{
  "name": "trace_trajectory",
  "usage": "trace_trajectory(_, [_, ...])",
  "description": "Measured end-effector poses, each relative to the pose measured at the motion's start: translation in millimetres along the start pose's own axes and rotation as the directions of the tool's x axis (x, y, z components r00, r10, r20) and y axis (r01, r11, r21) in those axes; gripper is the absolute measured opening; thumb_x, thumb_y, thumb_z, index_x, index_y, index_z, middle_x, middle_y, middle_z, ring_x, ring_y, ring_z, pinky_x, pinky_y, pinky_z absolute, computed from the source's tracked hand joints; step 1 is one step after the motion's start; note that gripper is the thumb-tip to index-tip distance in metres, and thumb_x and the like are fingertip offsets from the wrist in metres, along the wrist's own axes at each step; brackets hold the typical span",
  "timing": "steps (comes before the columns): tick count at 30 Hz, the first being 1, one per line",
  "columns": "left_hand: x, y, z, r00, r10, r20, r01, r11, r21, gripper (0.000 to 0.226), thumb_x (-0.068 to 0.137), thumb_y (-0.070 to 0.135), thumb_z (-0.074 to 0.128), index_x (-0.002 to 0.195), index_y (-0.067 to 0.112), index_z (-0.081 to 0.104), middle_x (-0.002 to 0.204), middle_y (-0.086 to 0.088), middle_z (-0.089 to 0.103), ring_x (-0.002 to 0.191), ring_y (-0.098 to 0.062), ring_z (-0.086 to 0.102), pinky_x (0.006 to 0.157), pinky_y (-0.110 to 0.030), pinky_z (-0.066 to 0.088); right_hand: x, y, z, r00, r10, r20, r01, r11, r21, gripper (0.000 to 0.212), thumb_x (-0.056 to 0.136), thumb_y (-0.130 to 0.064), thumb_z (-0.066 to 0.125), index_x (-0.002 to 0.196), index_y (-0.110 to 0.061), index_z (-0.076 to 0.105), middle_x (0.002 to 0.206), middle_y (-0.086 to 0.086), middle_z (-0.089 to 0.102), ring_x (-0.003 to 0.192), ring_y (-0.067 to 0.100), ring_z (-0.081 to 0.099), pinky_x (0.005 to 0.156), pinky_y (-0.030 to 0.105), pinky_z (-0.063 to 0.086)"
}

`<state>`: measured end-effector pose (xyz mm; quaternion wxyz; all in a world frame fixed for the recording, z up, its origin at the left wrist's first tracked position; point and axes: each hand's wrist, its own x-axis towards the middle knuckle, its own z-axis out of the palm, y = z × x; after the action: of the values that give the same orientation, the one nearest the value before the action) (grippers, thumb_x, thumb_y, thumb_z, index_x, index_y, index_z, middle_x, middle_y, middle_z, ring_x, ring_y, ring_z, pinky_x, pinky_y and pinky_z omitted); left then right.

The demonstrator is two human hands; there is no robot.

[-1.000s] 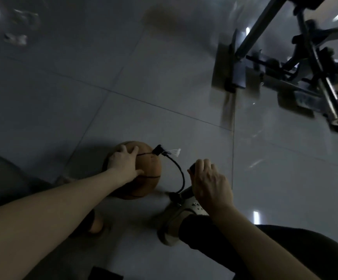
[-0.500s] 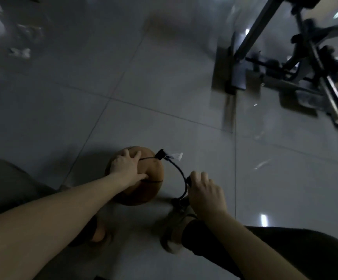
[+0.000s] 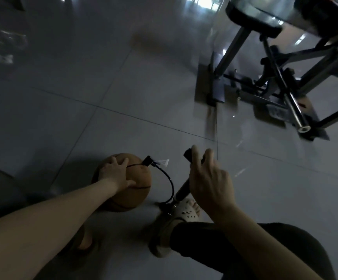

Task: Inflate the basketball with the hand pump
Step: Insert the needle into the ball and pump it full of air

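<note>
An orange-brown basketball (image 3: 137,187) sits on the grey tiled floor. My left hand (image 3: 114,173) rests spread on its top, holding it still. A black hose (image 3: 169,181) curves from a connector (image 3: 147,161) at the ball's top right down to the base of a hand pump (image 3: 182,191). My right hand (image 3: 208,178) grips the pump's black handle (image 3: 188,155), which stands raised above the barrel. A foot in a light perforated clog (image 3: 181,214) presses on the pump's base.
A metal exercise frame (image 3: 275,81) with bars and a base plate stands on the floor at the upper right. My dark-trousered knee (image 3: 245,251) fills the lower right. My other foot (image 3: 85,243) is under my left forearm. Open tiled floor (image 3: 103,87) stretches ahead.
My right hand has pulled the pump handle upward, baring the barrel beneath it. The left hand stays on the ball.
</note>
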<state>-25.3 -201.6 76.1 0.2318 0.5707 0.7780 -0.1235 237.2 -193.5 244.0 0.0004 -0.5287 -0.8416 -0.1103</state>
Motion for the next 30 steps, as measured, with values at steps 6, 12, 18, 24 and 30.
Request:
trace_trajectory(6, [0.4, 5.9, -2.4, 0.999, -0.005, -0.05, 0.007, 0.999, 0.051, 0.105, 0.08, 0.082, 0.054, 0.161, 0.03, 0.01, 0.156, -0.025, 0.019, 0.123, -0.041, 0.05, 0.096, -0.042, 0.047, -13.5, -11.2, 61.2, 0.991, 0.005, 0.137, 0.0, 0.999, -0.035, 0.075, 0.09, -0.02, 0.061, 0.154, -0.006, 0.023, 0.109, 0.017, 0.052, 0.061, 0.018, 0.048, 0.04, 0.027, 0.041])
trace_trajectory(12, [6.7, 11.2, -3.4, 0.999, 0.01, -0.048, -0.007, 0.999, 0.054, 0.103, 0.081, 0.081, 0.054, 0.16, 0.03, 0.01, 0.155, -0.026, 0.019, 0.123, -0.042, 0.048, 0.096, -0.044, 0.047, -8.8, -25.6, 107.3, 0.963, 0.026, 0.269, -0.027, 1.0, 0.0, 0.073, 0.095, -0.019, 0.053, 0.155, -0.003, 0.016, 0.115, 0.018, 0.052, 0.069, 0.021, 0.054, 0.046, 0.027, 0.043])
trace_trajectory(18, [9.9, 7.1, -0.5, 0.999, 0.003, -0.038, 0.0, 0.997, 0.078, 0.103, 0.081, 0.081, 0.053, 0.16, 0.03, 0.01, 0.155, -0.026, 0.019, 0.125, -0.043, 0.045, 0.097, -0.046, 0.044, 4.8, -35.9, 126.0, 0.952, 0.018, 0.304, -0.029, 0.999, 0.033, 0.073, 0.098, -0.021, 0.049, 0.156, -0.005, 0.008, 0.118, 0.017, 0.05, 0.074, 0.021, 0.057, 0.051, 0.027, 0.04])
trace_trajectory(24, [10.3, 6.4, 2.2, 0.999, 0.006, -0.049, -0.002, 0.996, 0.086, 0.104, 0.079, 0.084, 0.05, 0.16, 0.031, 0.012, 0.155, -0.024, 0.021, 0.126, -0.041, 0.046, 0.098, -0.045, 0.045, -15.8, -22.8, 99.1, 0.899, -0.076, 0.431, -0.026, 0.974, 0.226, 0.09, 0.099, -0.015, 0.051, 0.155, -0.021, -0.019, 0.129, 0.016, 0.039, 0.069, 0.022, 0.053, 0.059, 0.032, 0.049])
trace_trajectory(30, [6.0, 4.6, 1.4, 0.999, -0.011, -0.034, 0.015, 0.995, 0.103, 0.111, 0.075, 0.089, 0.048, 0.161, 0.031, 0.009, 0.158, -0.024, 0.017, 0.128, -0.041, 0.046, 0.098, -0.043, 0.047, 2.6, 8.4, 41.3, 0.988, -0.076, 0.131, 0.068, 0.995, 0.07, 0.076, 0.101, -0.03, 0.053, 0.158, -0.017, 0.005, 0.122, 0.017, 0.049, 0.053, 0.021, 0.054, 0.045, 0.035, 0.052])
